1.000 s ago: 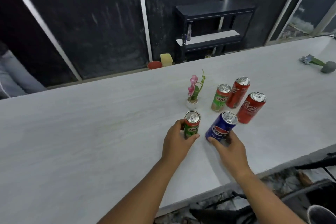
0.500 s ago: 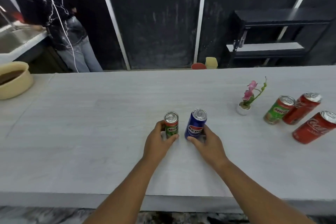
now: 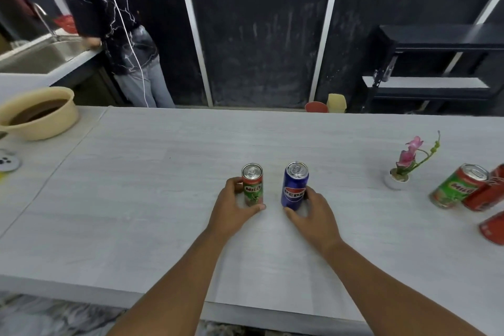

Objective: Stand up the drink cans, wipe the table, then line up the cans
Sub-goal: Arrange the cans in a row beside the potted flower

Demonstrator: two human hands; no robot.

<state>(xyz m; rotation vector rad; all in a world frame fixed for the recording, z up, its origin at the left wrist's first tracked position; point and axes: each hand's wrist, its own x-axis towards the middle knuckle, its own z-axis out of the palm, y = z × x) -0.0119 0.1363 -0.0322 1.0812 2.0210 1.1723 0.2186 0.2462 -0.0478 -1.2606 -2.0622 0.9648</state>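
The pale, wood-grained desk (image 3: 136, 213) fills most of the view, its near edge running across the bottom. Beyond its far edge a person in a dark patterned top (image 3: 109, 22) stands at a steel sink (image 3: 41, 54) on the left, and a black shelf unit (image 3: 436, 63) stands against the dark wall on the right. A beige bowl (image 3: 38, 114) sits on the far-left corner of the desk.

Both bare forearms reach in from below to the middle of the desk. The left grip (image 3: 231, 207) is curled round the slim Milo can (image 3: 252, 185), fingers behind it and thumb at its base in front. The right grip (image 3: 313, 213) holds the blue Pepsi can (image 3: 295, 185) the same way. Both cans stand upright on the desk, side by side with a narrow gap between them — the Milo on the left, the Pepsi on the right.

Well apart at the right edge stand a wider Milo can (image 3: 458, 185), a red can (image 3: 488, 194) just beside it, and a second red can (image 3: 493, 226) nearer the camera, cut off by the frame. Left of that group is a small white pot with a pink flower (image 3: 396, 177). Behind the far edge of the desk are a red cup (image 3: 316, 107) and a yellow object (image 3: 336, 102) — and a small white disc (image 3: 8, 162) lies at the desk's far left.
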